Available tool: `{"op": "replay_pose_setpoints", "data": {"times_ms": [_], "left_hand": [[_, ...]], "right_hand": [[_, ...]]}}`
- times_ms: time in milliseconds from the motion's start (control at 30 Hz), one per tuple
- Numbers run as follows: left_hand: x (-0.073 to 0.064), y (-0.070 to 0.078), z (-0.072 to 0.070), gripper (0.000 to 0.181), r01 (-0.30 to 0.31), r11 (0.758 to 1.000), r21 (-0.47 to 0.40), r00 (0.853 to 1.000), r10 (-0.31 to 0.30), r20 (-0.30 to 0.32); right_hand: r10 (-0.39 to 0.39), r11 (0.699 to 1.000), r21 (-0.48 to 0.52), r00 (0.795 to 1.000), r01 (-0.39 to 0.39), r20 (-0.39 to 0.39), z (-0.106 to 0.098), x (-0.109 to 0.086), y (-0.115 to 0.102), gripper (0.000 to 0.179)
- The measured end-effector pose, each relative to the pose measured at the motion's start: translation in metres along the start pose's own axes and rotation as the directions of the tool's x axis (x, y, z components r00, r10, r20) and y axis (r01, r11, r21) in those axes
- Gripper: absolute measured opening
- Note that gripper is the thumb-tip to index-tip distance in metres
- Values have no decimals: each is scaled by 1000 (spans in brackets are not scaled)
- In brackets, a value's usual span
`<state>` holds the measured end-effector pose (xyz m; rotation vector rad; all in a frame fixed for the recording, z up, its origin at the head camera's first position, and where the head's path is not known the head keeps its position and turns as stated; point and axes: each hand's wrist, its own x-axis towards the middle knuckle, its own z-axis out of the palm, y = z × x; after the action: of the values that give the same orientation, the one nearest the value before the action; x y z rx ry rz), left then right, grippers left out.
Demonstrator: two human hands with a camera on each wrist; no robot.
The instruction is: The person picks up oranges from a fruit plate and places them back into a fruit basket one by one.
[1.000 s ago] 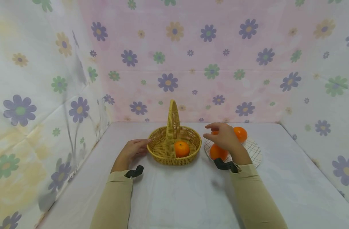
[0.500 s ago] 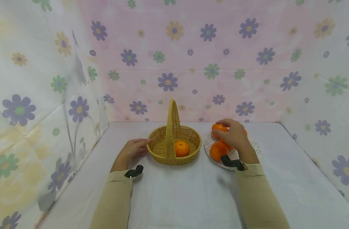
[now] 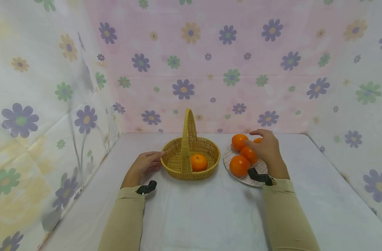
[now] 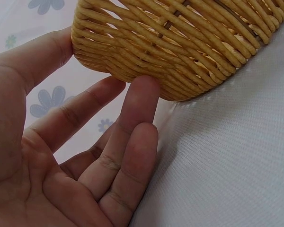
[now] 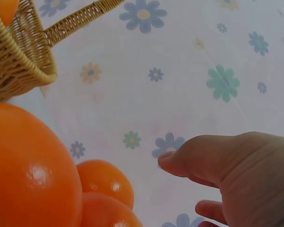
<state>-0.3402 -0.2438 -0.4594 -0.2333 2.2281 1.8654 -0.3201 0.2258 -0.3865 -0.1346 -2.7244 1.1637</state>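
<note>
The woven yellow basket (image 3: 175, 173) with a tall arched handle stands in the middle of the table with one orange (image 3: 199, 162) inside it. My left hand (image 3: 144, 164) touches the basket's left end; the left wrist view shows its fingers (image 4: 142, 101) against the lower weave. To the right, a round plate (image 3: 248, 181) with a grid pattern carries several shiny oranges (image 3: 239, 166). My right hand (image 3: 267, 150) hovers over the plate's right side with thumb and fingers apart, holding nothing. It partly covers the far right orange (image 3: 258, 140). In the right wrist view the thumb (image 5: 194, 158) is apart from the fruit.
A white cloth covers the table (image 3: 191, 212). Floral fabric walls (image 3: 209, 69) rise behind and on both sides. Black camera mounts (image 3: 147, 188) sit at both wrists.
My right hand has drawn back to the right across the plate, from the nearer left fruit toward the far right orange, uncovering the others. The left hand and basket have stayed put.
</note>
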Motion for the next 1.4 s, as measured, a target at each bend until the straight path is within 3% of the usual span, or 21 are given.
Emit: {"op": "replay_pose_setpoints", "data": {"times_ms": [400, 733, 900, 1400], "left_hand": [[-1, 0, -1, 68, 19, 999, 28, 1000, -18, -10], [-4, 3, 0, 67, 35, 999, 20, 999, -35, -6], [-2, 2, -1, 69, 23, 1000, 6, 1000, -23, -2], [-2, 2, -1, 71, 25, 1000, 17, 1000, -25, 1]], "right_hand": [[18, 999, -32, 996, -21, -84, 0, 5, 17, 58], [148, 983, 120, 987, -139, -65, 3, 10, 41, 76], [214, 967, 150, 976, -207, -32, 8, 11, 52, 77], [269, 932, 265, 962, -248, -43, 11, 10, 61, 74]]}}
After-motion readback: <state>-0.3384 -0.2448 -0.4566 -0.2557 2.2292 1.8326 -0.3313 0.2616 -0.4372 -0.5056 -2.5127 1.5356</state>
